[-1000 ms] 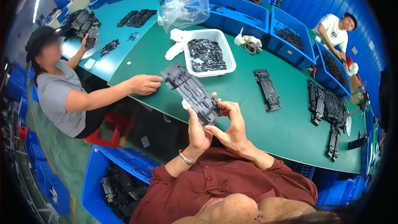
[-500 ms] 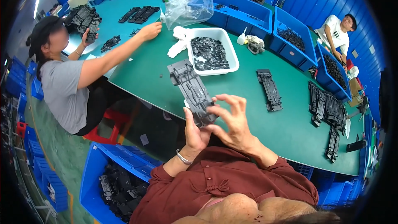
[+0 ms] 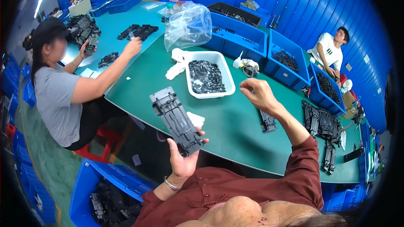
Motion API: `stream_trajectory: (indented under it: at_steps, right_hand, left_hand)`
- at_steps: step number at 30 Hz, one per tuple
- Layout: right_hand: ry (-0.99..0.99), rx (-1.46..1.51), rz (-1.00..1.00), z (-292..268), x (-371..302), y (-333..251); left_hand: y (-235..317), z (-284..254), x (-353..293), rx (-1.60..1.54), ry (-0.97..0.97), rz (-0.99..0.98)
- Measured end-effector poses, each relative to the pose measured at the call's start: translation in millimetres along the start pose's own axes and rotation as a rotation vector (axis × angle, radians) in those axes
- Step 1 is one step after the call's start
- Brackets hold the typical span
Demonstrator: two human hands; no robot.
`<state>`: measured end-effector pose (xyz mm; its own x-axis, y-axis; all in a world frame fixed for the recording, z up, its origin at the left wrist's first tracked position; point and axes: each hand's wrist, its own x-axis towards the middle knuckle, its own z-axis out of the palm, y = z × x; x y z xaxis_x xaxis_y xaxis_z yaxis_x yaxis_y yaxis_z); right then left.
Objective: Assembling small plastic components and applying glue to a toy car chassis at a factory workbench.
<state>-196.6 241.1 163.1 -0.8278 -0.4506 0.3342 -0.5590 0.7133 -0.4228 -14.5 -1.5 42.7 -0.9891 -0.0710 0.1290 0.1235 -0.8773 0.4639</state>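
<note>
My left hand [image 3: 184,162] grips the near end of a black plastic toy car chassis [image 3: 176,120], holding it tilted above the table edge. The thumb lies along one side and fingertips show at the other. My right hand [image 3: 261,96] is raised over the table, right of a white tub [image 3: 230,85] of small black parts. Its fingers are loosely bent and apart, and nothing shows in them. Under my right forearm lies another chassis [image 3: 268,122], partly hidden. A white scrap [image 3: 196,119] shows beside the held chassis.
Blue bins [image 3: 290,75] of black parts line the far side. More chassis [image 3: 328,122] are piled at right. A clear plastic bag [image 3: 189,23] and white cloth [image 3: 176,65] lie near the tub. At left a co-worker [image 3: 59,88] handles chassis; below stands a blue crate [image 3: 80,193].
My right hand has left the held chassis and moved right over the table. My left hand still grips the chassis. The view has shifted, and the co-worker's outstretched hand has drawn back.
</note>
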Motion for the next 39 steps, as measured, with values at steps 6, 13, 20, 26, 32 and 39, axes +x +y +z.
stream_trajectory:
  at_steps: [6, 13, 20, 26, 32, 39]
  right_hand:
    - [-0.107, -0.205, -0.260, 55.5, 74.3, 48.7]
    - [-0.147, -0.455, -0.362, 101.9, 115.0, 66.3]
    - [-0.173, -0.437, -0.387, 117.6, 117.4, 75.6]
    - [-0.212, -0.362, -0.365, 111.8, 114.4, 73.8]
    - [-0.242, -0.170, -0.242, 108.6, 114.4, 62.4]
    - [-0.259, 0.033, -0.142, 98.1, 113.3, 48.5]
  left_hand:
    - [9.1, -5.8, -7.8, 0.020, 0.121, 0.060]
    - [23.2, -26.7, -16.2, 0.075, 0.200, 0.083]
    - [26.2, -37.7, -17.8, 0.054, 0.212, 0.091]
    - [24.7, -36.3, -19.8, 0.075, 0.187, 0.100]
    - [28.5, -36.4, -23.8, 0.094, 0.202, 0.122]
    - [29.6, -27.5, -40.3, 0.093, 0.204, 0.160]
